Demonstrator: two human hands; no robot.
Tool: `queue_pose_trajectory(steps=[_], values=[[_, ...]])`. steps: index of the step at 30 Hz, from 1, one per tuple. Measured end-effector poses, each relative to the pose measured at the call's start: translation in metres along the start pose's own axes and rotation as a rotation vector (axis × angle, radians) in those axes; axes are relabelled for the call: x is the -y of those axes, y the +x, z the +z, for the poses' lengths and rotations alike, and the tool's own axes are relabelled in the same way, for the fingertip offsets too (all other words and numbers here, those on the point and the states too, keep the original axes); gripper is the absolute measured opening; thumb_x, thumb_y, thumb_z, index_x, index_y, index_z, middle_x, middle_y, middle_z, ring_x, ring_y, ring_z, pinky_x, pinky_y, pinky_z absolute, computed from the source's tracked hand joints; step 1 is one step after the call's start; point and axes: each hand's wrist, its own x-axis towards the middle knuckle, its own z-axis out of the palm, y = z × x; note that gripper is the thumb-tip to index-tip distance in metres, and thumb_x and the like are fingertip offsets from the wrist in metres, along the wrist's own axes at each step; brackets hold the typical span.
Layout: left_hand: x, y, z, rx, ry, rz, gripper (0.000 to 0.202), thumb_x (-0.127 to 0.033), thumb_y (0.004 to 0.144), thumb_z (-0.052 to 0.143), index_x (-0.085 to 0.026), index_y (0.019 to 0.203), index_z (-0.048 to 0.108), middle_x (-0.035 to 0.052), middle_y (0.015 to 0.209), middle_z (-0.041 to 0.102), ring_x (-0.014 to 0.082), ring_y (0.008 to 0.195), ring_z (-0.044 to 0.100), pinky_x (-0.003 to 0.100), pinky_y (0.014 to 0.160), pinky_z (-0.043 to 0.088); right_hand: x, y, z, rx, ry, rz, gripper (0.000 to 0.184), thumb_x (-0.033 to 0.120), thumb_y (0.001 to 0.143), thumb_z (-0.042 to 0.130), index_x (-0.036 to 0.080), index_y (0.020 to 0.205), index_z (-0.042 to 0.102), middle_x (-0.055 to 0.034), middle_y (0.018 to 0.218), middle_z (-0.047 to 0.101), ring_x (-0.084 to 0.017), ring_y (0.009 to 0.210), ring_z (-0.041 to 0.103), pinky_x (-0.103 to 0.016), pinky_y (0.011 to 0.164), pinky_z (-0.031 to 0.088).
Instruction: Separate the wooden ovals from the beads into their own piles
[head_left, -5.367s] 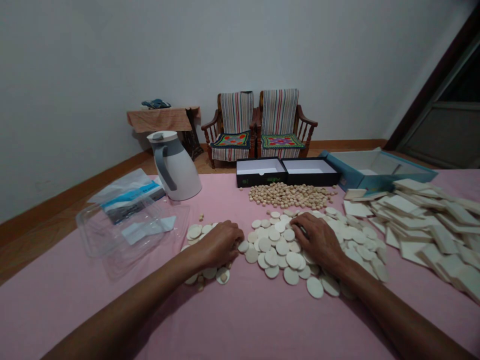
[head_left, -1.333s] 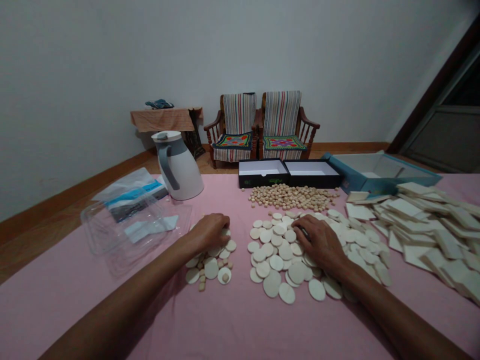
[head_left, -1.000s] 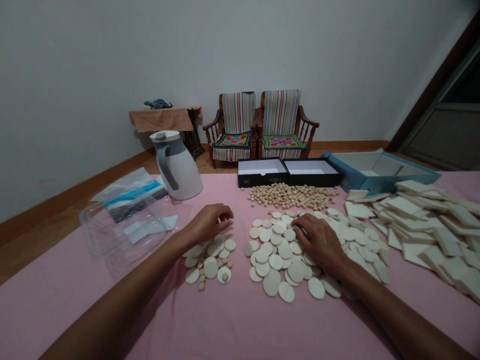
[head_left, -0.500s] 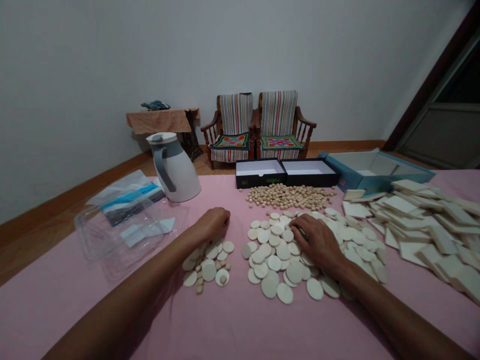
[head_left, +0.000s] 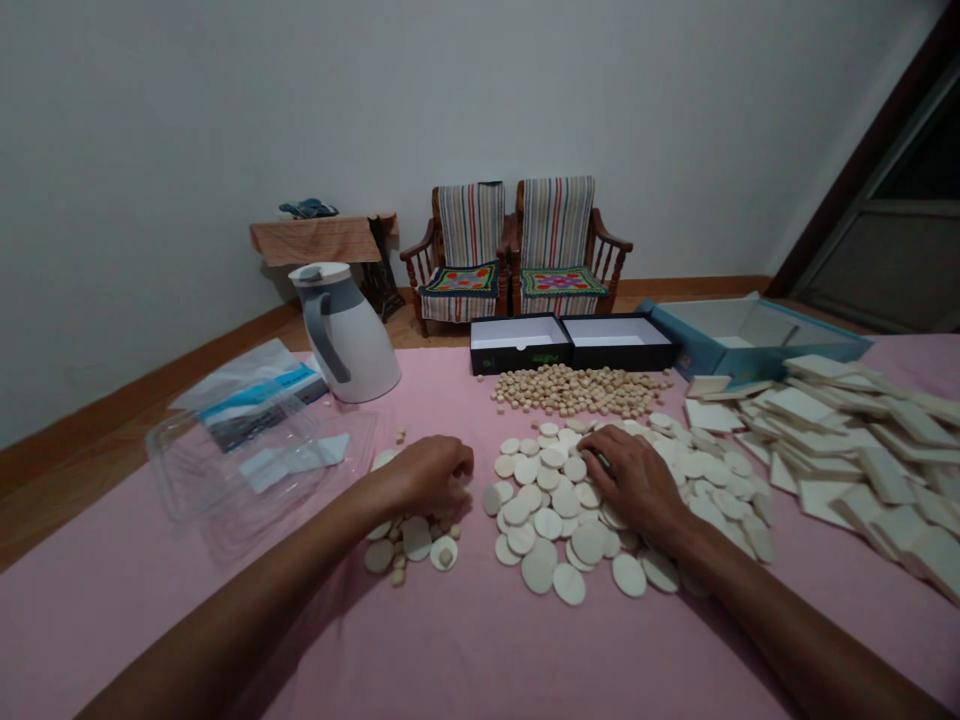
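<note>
My left hand is over a small group of pale wooden discs and little wooden cubes. Its fingers are curled together, and whatever they hold is hidden. One cube sits on top of a disc at the near side of this group. On the broad heap of round wooden discs, my right hand rests with bent fingers and the thumb drawn in. Its fingertips touch the discs; I cannot make out what is between them.
Behind the discs lies a heap of small cubes, before two black boxes. A blue box and piled wooden tiles are on the right. At left stand a white jug, clear plastic trays and a tissue pack.
My left hand has come nearer and slightly right, lowering over the small disc group. Two small cubes now show behind it. The right hand stays almost where it was.
</note>
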Motion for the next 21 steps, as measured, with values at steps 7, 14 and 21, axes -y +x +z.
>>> queue_pose_trajectory(steps=[7, 14, 21], values=[[-0.001, -0.003, 0.014, -0.044, 0.084, -0.046, 0.018, -0.021, 0.063, 0.065, -0.019, 0.081, 0.067, 0.0076, 0.085, 0.068, 0.0225, 0.073, 0.062, 0.027, 0.059, 0.042, 0.001, -0.001, 0.000, 0.007, -0.004, 0.011, 0.019, 0.026, 0.090, 0.045, 0.022, 0.093, 0.063, -0.0047, 0.093, 0.063, -0.019, 0.081, 0.056, -0.033, 0.073, 0.037], [0.007, 0.022, 0.001, -0.266, -0.009, -0.104, 0.021, -0.012, 0.076, 0.053, -0.016, 0.091, 0.066, 0.0077, 0.091, 0.068, 0.0184, 0.080, 0.063, 0.027, 0.071, 0.048, 0.000, 0.000, 0.000, -0.006, -0.003, 0.005, 0.018, 0.026, 0.090, 0.045, 0.022, 0.091, 0.063, -0.0044, 0.092, 0.063, -0.019, 0.080, 0.056, -0.032, 0.072, 0.037], [0.027, 0.010, -0.006, -0.273, -0.091, 0.003, 0.022, -0.012, 0.078, 0.053, -0.016, 0.095, 0.066, 0.0057, 0.089, 0.068, 0.0155, 0.074, 0.062, 0.024, 0.066, 0.046, 0.001, 0.000, -0.001, -0.002, 0.000, 0.001, 0.018, 0.025, 0.090, 0.045, 0.021, 0.092, 0.062, -0.0048, 0.092, 0.063, -0.019, 0.081, 0.056, -0.033, 0.073, 0.037]])
